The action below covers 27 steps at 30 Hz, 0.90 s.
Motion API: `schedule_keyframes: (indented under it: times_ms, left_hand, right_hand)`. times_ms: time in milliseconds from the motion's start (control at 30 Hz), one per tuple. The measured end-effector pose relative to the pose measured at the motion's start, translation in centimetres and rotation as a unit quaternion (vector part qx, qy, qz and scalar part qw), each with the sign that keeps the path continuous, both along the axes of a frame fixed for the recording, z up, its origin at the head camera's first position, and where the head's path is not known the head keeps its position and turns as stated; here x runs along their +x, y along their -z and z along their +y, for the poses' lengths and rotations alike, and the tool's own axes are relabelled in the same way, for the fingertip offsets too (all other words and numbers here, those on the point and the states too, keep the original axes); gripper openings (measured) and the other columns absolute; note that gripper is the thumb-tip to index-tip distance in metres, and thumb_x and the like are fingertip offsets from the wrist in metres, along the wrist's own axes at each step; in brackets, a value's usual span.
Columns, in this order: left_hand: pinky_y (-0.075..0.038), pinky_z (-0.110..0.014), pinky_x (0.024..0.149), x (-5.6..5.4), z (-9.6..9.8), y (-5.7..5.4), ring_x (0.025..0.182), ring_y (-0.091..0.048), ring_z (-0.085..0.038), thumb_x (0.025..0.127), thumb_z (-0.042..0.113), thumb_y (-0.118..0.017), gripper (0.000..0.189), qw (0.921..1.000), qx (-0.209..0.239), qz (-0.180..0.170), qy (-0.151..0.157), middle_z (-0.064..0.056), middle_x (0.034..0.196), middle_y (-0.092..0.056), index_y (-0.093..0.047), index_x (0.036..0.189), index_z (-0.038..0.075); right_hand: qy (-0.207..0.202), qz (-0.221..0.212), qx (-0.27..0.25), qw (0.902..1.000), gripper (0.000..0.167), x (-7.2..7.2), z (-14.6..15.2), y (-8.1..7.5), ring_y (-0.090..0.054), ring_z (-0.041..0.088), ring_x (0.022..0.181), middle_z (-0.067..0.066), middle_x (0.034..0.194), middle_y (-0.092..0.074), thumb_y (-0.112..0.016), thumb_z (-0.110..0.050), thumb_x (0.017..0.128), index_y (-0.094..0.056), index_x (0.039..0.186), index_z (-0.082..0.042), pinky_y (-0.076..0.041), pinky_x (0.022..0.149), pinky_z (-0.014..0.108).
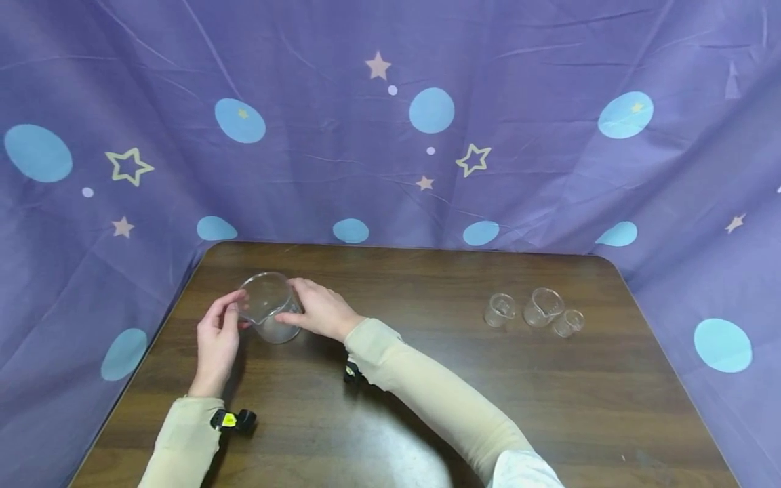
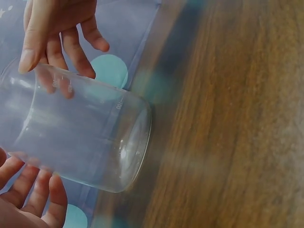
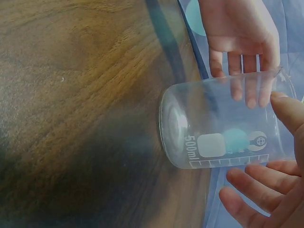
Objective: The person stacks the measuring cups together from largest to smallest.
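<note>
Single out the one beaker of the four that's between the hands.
It's the biggest, the 500ml beaker on the left, held between left hand and right hand; the three smaller beakers sit grouped on the right, untouched.

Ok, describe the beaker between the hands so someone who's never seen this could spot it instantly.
On the brown wooden table, look toward the far left corner. There, between the left hand and right hand, is a clear glass beaker marked 500ml. It is plainly larger than the three beakers grouped on the right.
</note>
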State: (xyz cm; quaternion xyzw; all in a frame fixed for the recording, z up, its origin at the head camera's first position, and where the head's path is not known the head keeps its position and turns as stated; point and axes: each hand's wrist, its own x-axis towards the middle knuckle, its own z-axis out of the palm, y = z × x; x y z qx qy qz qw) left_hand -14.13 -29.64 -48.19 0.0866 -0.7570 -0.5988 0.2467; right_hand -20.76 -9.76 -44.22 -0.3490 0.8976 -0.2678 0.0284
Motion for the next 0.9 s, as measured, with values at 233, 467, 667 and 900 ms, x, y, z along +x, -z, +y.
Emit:
schedule_keyframes:
  times_ms: [233, 467, 667, 900]
  left_hand:
    - [-0.057, -0.01, 0.071, 0.9, 0.7, -0.2, 0.096, -0.065, 0.0, 0.108, -0.001, -0.045, 0.029, 0.999, -0.032, 0.02, 0.024, 0.012, 0.112, -0.067, -0.062, 0.128, -0.013]
    - [-0.057, -0.01, 0.074, 1.9, 1.9, -0.9, 0.097, -0.067, 0.001, 0.107, -0.004, -0.047, 0.027, 0.9962, -0.047, 0.049, 0.055, 0.003, 0.116, -0.07, -0.062, 0.127, -0.015]
    - [-0.054, -0.006, 0.077, 2.6, 3.2, -1.7, 0.097, -0.063, 0.005, 0.106, -0.005, -0.049, 0.029, 0.9921, -0.098, 0.044, 0.064, -0.025, 0.126, -0.067, -0.063, 0.13, -0.01]
    - [-0.047, -0.001, 0.077, 3.3, 5.1, -2.2, 0.095, -0.058, 0.007, 0.101, -0.007, -0.056, 0.03, 0.9826, -0.151, 0.07, 0.082, -0.025, 0.121, -0.069, -0.067, 0.129, -0.006]
  right_hand:
    - [-0.01, 0.007, -0.004, 0.9999, 0.069, 0.3, 0.9, -0.2, -0.065, 0.011, 0.116, -0.001, 0.132, -0.067, -0.073, -0.056, 0.094, -0.056, 0.146, -0.014, -0.059, 0.093, 0.027]
    - [-0.02, 0.007, -0.021, 0.9996, 0.073, 0.7, 3.0, -0.4, -0.066, 0.011, 0.117, 0.001, 0.135, -0.067, -0.075, -0.056, 0.092, -0.056, 0.145, -0.011, -0.056, 0.098, 0.024]
    - [-0.028, -0.009, -0.051, 0.9983, 0.074, 1.1, 5.1, -0.7, -0.068, 0.014, 0.116, 0.003, 0.134, -0.068, -0.077, -0.053, 0.091, -0.056, 0.144, -0.007, -0.056, 0.099, 0.024]
    - [-0.031, -0.018, -0.059, 0.9976, 0.071, 1.9, 8.0, -1.3, -0.07, 0.021, 0.116, 0.005, 0.136, -0.067, -0.078, -0.05, 0.092, -0.055, 0.144, -0.007, -0.057, 0.099, 0.027]
